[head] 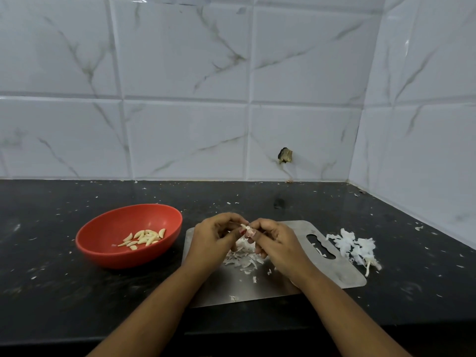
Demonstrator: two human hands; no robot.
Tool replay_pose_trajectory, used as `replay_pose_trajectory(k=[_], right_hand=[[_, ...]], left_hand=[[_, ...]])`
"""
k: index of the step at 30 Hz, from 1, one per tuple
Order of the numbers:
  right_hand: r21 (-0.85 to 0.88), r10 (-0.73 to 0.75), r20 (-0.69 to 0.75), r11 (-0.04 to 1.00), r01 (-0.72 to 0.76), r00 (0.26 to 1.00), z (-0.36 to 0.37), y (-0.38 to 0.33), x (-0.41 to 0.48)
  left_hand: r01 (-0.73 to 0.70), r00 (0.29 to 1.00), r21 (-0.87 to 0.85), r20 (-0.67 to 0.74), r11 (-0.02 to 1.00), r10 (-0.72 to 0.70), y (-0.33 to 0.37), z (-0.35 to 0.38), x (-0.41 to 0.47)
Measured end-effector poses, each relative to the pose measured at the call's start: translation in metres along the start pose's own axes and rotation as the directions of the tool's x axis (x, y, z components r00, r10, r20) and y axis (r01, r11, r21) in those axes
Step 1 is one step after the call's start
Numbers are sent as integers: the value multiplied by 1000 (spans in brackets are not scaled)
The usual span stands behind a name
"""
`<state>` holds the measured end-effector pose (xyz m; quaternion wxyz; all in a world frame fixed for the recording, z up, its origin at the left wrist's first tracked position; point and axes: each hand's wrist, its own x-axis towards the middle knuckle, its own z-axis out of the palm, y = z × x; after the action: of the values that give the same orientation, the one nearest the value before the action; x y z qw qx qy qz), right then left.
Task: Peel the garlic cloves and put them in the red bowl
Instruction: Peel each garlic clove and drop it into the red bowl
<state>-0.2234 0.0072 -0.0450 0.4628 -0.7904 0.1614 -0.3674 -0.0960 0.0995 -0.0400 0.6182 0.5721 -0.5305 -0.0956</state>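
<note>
**Mid-peel: 1 garlic clove (247, 228) held in 2 hands above the steel board (322, 269).**

Left hand (213, 238) and right hand (275, 243) meet over the board's far edge, each grip closed in a fingertip pinch on the same clove, which has pale skin partly on. The red bowl (110, 228) sits on the desk (51, 292) left of the board and apart from it. It holds a cluster of peeled cloves (144, 238) that overlap, so the count is not readable. Loose skins (244, 258) lie on the board under the hands, and a bigger heap of skins (355, 247) lies just right of the board. Judgement: the task is well along, but this clove is not yet bared or bowled. No other unpeeled cloves show, but the hands cover part of the board, so I cannot tell whether any remain. The skin left on the clove is too small to read.
</note>
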Motion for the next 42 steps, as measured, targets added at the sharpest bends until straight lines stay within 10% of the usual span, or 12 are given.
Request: replay_pose_trajectory(k=[9, 16, 29, 42], right_hand=[[65, 95, -52, 994, -91, 994, 0, -1, 0], [-260, -21, -82, 966, -1, 996, 2, 2, 0], [286, 68, -20, 956, -60, 997, 0, -3, 2], [316, 49, 102, 946, -79, 994, -1, -2, 2]], left_hand=[[170, 972, -246, -114, 954, -203, -4, -3, 4], [185, 970, -241, -110, 953, -216, -5, -3, 2], [173, 984, -351, 15, 920, -179, 0, 3, 1], [101, 994, -279, -1, 955, -106, 1, 1, 1]])
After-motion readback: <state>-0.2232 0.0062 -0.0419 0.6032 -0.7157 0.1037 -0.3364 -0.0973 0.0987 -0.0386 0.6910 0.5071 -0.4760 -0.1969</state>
